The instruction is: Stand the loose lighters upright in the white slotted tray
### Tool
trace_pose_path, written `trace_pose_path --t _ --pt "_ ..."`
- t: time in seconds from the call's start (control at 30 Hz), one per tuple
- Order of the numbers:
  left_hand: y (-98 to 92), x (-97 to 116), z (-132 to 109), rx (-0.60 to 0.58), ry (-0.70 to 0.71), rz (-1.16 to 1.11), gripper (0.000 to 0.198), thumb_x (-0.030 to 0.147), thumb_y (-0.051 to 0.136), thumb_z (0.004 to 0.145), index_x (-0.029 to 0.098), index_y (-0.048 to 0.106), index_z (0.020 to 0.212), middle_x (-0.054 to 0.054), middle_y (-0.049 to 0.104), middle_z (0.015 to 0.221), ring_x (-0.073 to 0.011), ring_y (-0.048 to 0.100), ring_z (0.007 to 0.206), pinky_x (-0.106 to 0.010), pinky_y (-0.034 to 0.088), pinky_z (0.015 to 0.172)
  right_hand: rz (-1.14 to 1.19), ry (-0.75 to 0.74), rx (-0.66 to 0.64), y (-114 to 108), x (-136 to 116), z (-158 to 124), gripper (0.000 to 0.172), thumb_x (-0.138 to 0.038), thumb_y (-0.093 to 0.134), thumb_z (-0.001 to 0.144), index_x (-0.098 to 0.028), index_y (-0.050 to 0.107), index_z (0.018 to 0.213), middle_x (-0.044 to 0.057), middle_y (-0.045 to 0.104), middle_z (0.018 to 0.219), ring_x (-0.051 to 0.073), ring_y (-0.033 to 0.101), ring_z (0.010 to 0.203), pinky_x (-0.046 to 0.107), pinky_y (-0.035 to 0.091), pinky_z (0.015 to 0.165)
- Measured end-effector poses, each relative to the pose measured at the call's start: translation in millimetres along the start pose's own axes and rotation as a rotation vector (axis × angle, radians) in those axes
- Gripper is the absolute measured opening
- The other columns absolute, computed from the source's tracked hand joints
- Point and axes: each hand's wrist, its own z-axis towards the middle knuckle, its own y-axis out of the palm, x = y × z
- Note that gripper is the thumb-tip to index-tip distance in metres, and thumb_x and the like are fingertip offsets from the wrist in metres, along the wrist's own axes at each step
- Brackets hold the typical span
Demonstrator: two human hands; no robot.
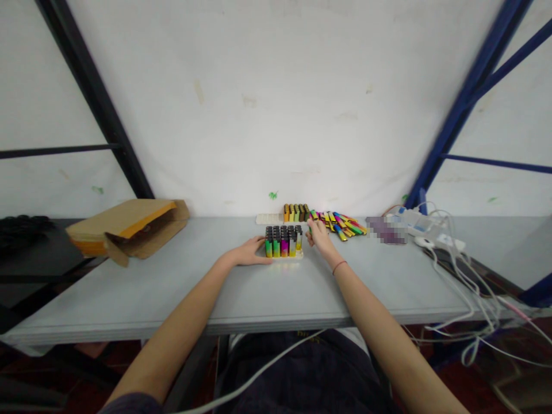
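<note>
Upright lighters (pixel 284 242) with black tops and colourful shiny bodies stand in rows in a white tray (pixel 299 255) in the middle of the table. My left hand (pixel 250 252) steadies the tray's left side, thumb along its front edge and fingers apart. Just right of the tray, my right hand (pixel 318 234) has its fingers closed on a lighter (pixel 310 226), mostly hidden by them. Behind that hand lies a loose pile of lighters (pixel 340 223) in mixed colours.
Against the wall stand a second group of upright lighters (pixel 295 213) and a white slotted tray (pixel 269 218). An open cardboard box (pixel 138 224) lies at the left. Power strips (pixel 409 220) and tangled white cables (pixel 470 282) cover the right end.
</note>
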Motion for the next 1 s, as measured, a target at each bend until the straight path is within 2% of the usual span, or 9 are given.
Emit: trace_pose_path --t 0.13,0.27,0.37,0.5,0.57,0.77,1.0 --pt "-1.0 2 -1 -0.006 -0.017 0.012 0.091 0.065 0.059 0.073 0.006 0.038 0.138 -0.019 0.034 0.147 -0.0333 0.034 0.133 -0.037 0.024 0.112 -0.009 -0.116 -0.046 -1 -4 -3 0.041 -0.060 0.054 0.075 -0.024 0.036 0.077 -0.006 0.049 0.055 0.011 0.046 0.051 0.023 0.036 0.049" --pt "-2.0 4 -1 -0.004 -0.004 0.012 0.090 0.064 0.059 0.073 0.006 0.038 0.139 -0.018 0.035 0.147 -0.0331 0.035 0.133 -0.036 0.025 0.112 -0.114 -0.205 -0.054 -13 -7 -2 0.039 -0.055 0.062 0.071 -0.021 0.045 0.069 -0.003 0.048 0.061 0.011 0.044 0.057 0.022 0.036 0.051" --pt "-1.9 4 -1 0.000 -0.002 0.008 0.090 0.065 0.059 0.072 0.008 0.038 0.139 -0.018 0.036 0.147 -0.0328 0.035 0.133 -0.036 0.025 0.112 -0.173 -0.175 -0.126 -20 -9 -2 0.037 -0.053 0.066 0.070 -0.019 0.051 0.066 -0.003 0.047 0.056 0.011 0.044 0.053 0.023 0.036 0.049" --pt "-1.0 2 0 0.012 -0.001 -0.009 0.089 0.065 0.061 0.071 0.011 0.039 0.138 -0.015 0.037 0.147 -0.0341 0.036 0.133 -0.039 0.026 0.111 -0.176 -0.128 -0.210 -25 -10 -3 0.037 -0.049 0.072 0.065 -0.017 0.060 0.078 -0.002 0.056 0.059 0.012 0.052 0.052 0.025 0.042 0.051" --pt "-0.7 1 0 0.010 0.000 -0.010 0.089 0.066 0.061 0.071 0.012 0.040 0.138 -0.015 0.037 0.147 -0.0342 0.035 0.133 -0.039 0.026 0.112 -0.149 -0.110 -0.238 -28 -10 -3 0.039 -0.047 0.074 0.063 -0.017 0.061 0.084 -0.001 0.060 0.063 0.012 0.055 0.053 0.026 0.046 0.053" --pt "-0.1 0 1 0.007 0.007 -0.002 0.090 0.065 0.060 0.071 0.009 0.040 0.138 -0.017 0.037 0.146 -0.0344 0.035 0.132 -0.039 0.026 0.112 -0.105 -0.064 -0.322 -34 -9 -2 0.037 -0.041 0.077 0.063 -0.017 0.060 0.084 0.001 0.065 0.067 0.015 0.062 0.059 0.030 0.052 0.060" --pt "0.2 -1 1 0.011 0.020 0.001 0.086 0.064 0.061 0.072 0.014 0.041 0.138 -0.013 0.039 0.146 -0.0333 0.036 0.132 -0.038 0.026 0.111 -0.104 -0.083 -0.316 -30 -11 -5 0.038 -0.039 0.079 0.059 -0.017 0.063 0.085 0.000 0.064 0.069 0.013 0.060 0.062 0.027 0.050 0.058"
